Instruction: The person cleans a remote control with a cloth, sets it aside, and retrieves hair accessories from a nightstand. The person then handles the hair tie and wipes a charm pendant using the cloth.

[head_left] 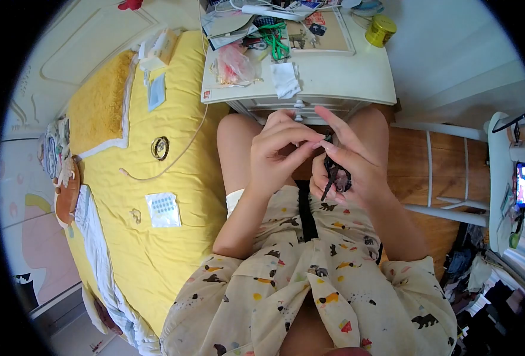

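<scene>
Head view: looks down on both hands, close together over the lap, near the white bench [333,83].
Left hand [280,145]: pinches thumb and forefinger at the tips, against the right thumb; cannot tell whether anything thin lies between.
Right hand [360,163]: grasps the dark bundle [332,171] with lower fingers curled round, thumb reaching to the left fingertips, forefinger stretched away.
Dark bundle: sits in the right hand, above the patterned shorts [348,222]; looks black, thin and twisted, with a narrow length hanging down and a duller, brownish patch beside it.
Strands: liable to snag or tangle, judging by such limp, narrow lengths bunched in one palm.
Wooden floor [446,169]: a possible landing place after a slip past the legs, given a hold by curled fingers only, thumb busy elsewhere.
Yellow bed [206,172]: bears a round, bracelet-like piece [164,142] and a blue-dotted packet [163,209], well apart from both hands.
</scene>
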`<state>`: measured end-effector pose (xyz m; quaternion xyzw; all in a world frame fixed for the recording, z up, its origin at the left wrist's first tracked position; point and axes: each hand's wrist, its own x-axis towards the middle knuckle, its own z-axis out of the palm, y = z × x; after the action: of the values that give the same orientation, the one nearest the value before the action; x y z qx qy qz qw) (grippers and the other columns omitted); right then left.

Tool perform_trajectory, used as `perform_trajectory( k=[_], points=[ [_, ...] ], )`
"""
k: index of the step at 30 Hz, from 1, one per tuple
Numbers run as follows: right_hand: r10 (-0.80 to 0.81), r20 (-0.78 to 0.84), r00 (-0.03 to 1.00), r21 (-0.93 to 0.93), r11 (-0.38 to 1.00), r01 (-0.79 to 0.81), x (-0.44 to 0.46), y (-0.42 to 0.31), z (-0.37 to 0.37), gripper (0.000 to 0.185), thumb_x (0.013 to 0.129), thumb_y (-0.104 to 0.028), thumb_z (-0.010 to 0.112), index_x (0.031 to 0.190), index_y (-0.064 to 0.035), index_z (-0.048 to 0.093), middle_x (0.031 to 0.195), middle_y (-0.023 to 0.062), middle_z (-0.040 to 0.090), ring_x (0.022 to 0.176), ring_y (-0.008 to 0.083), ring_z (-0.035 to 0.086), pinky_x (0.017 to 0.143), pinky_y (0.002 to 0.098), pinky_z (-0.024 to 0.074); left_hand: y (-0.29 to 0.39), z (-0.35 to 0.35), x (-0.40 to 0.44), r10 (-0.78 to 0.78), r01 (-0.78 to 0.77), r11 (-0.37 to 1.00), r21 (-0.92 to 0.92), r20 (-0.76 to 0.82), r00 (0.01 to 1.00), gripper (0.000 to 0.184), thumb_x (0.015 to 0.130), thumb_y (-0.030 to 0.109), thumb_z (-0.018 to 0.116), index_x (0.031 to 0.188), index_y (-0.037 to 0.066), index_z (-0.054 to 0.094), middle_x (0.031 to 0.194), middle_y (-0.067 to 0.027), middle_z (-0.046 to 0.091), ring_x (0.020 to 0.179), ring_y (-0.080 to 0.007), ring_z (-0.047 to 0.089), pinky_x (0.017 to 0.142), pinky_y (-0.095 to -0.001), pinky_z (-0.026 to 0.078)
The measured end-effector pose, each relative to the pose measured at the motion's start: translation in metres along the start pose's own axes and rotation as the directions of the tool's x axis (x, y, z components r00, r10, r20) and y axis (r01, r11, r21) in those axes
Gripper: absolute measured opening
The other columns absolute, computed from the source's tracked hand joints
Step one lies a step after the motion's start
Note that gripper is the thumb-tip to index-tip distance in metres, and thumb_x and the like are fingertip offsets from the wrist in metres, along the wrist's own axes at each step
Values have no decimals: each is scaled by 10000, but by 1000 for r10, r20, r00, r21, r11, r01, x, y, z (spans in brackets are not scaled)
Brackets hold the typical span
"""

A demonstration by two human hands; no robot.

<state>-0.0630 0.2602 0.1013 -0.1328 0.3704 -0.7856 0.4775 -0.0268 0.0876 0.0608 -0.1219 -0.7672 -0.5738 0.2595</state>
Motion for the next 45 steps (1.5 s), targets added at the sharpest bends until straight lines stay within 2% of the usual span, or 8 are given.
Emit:
perform_trajectory(
  k=[3,6,11,18,32,35,42,45],
  points=[
    [-76,-16,997,162,984,78,1,7,4,544,982,-150,354,1470,-170,113,644,139,521,439,172,467,516,288,467,-1,7,-2,70,-65,994,86,-67,995,160,682,12,737,828,71,707,767,-10,658,679,-153,521,857,-363,394],
    [-103,-139,985,112,986,119,3,7,14,507,991,-155,305,1471,-131,142,558,90,462,372,134,365,519,321,437,0,9,-2,147,-127,970,209,-83,986,169,682,22,739,834,84,702,778,-5,661,701,-168,530,841,-368,394],
    [-92,-82,992,139,985,103,0,8,5,506,979,-150,319,1460,-151,161,561,75,448,387,126,360,533,311,454,10,13,-5,138,-104,949,297,-97,986,176,691,35,734,851,98,695,803,-4,668,728,-182,542,832,-379,391],
    [-74,-7,997,5,997,74,-13,5,11,481,978,-151,302,1443,-123,185,568,44,394,412,99,320,557,302,453,27,7,-5,114,-108,966,233,-12,993,160,694,44,733,842,91,693,803,-9,672,727,-180,536,838,-372,376],
    [-119,112,987,40,993,115,-23,10,6,430,973,-150,301,1388,-61,231,609,47,409,468,104,354,584,325,445,15,7,-5,258,-262,963,67,56,964,197,666,62,752,855,98,706,845,-2,694,724,-171,523,776,-349,386],
    [-121,106,987,19,993,120,-25,10,7,428,975,-145,306,1388,-61,228,624,48,421,495,102,375,570,300,429,24,4,-3,256,-266,955,133,84,963,224,665,78,757,882,102,708,807,5,677,720,-182,514,749,-334,385],
    [-47,108,993,-193,979,68,-31,0,8,440,972,-112,304,1397,-64,200,669,56,450,569,100,425,525,229,363,40,-4,6,240,-266,960,87,236,942,263,660,58,746,919,55,707,749,-29,575,724,-208,509,722,-352,386],
    [-23,94,995,-106,994,33,-30,9,5,454,967,-106,300,1406,-69,190,692,56,454,579,100,421,545,243,381,37,-6,9,239,-268,961,63,297,925,280,671,72,728,951,82,706,774,-12,560,758,-204,509,742,-346,379]
  ],
)
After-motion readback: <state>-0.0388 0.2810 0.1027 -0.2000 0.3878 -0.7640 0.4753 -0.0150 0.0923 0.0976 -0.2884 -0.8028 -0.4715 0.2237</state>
